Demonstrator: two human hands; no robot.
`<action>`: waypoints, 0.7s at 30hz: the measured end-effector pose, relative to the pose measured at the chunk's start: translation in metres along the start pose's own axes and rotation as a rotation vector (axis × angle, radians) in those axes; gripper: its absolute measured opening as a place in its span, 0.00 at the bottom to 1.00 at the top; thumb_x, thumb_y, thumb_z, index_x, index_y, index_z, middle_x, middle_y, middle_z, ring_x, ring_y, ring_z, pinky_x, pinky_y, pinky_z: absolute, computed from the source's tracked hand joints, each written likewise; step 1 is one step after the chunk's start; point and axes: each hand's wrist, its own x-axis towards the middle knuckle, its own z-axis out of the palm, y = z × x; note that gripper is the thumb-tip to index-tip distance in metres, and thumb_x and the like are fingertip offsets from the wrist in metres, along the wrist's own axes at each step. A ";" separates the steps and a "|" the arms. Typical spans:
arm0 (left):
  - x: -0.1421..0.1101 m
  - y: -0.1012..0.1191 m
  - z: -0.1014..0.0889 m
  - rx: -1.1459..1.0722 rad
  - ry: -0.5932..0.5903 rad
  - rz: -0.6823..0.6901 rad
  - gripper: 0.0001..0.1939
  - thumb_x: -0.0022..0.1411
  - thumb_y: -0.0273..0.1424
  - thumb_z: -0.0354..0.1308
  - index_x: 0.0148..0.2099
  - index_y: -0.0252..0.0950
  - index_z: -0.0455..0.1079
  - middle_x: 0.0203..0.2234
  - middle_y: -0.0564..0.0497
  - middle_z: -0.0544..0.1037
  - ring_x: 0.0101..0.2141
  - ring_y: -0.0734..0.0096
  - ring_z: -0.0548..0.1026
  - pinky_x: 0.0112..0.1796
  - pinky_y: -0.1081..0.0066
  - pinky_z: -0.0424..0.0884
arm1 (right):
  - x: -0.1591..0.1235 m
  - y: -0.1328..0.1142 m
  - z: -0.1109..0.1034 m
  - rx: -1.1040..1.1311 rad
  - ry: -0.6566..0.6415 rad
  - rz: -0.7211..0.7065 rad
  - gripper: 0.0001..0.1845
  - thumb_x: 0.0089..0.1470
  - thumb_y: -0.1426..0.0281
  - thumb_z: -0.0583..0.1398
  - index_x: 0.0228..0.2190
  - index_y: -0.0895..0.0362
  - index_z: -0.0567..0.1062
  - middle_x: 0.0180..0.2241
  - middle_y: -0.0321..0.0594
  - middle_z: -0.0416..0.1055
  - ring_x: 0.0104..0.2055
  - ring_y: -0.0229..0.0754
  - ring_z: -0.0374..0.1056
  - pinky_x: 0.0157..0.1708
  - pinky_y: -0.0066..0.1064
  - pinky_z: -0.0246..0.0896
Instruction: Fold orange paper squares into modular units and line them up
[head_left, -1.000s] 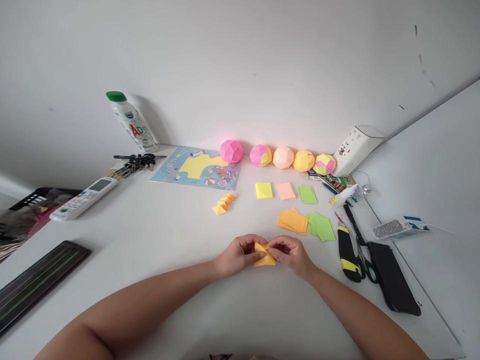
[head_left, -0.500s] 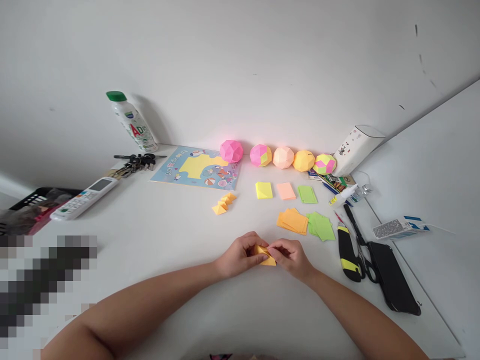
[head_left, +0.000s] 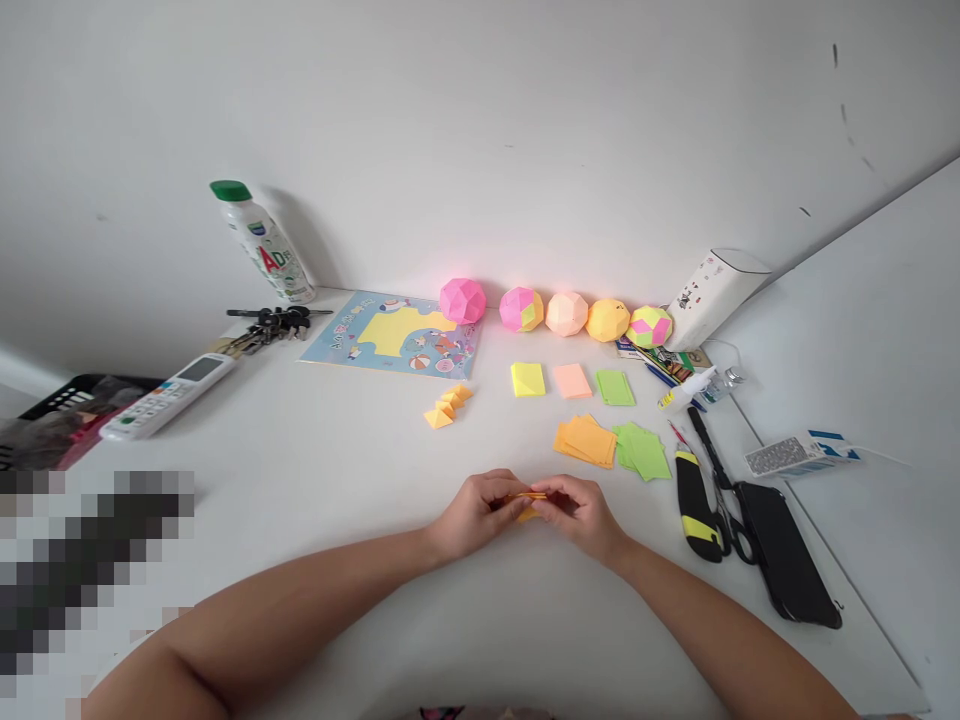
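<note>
Low over the near middle of the white table, my left hand (head_left: 480, 514) and my right hand (head_left: 582, 510) pinch one orange folded paper (head_left: 531, 512) between them. Fingers cover most of the paper; a thin folded edge shows at its top and a small flap below. Beyond my left hand lie several folded orange paper pieces (head_left: 448, 406) in a short row. A fanned pile of orange paper squares (head_left: 586, 441) is just past my right hand, with green squares (head_left: 642, 452) beside it.
Along the wall sit several faceted paper balls (head_left: 462, 301). Yellow notes (head_left: 528, 380) lie before them. On the right are a utility knife (head_left: 697, 508), scissors (head_left: 721, 500) and a black phone (head_left: 787, 555). A bottle (head_left: 264, 243) and remote (head_left: 169, 397) are on the left.
The orange paper has been tilted and folded narrower, showing less of its face. My right fingers have closed in nearer to my left ones.
</note>
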 end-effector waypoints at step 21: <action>0.000 0.006 -0.002 -0.149 -0.030 -0.104 0.17 0.59 0.41 0.52 0.39 0.35 0.76 0.19 0.53 0.68 0.17 0.82 0.56 0.18 0.78 0.55 | 0.003 -0.004 -0.002 0.054 0.012 0.108 0.10 0.50 0.63 0.61 0.25 0.57 0.73 0.22 0.36 0.67 0.22 0.35 0.61 0.21 0.27 0.59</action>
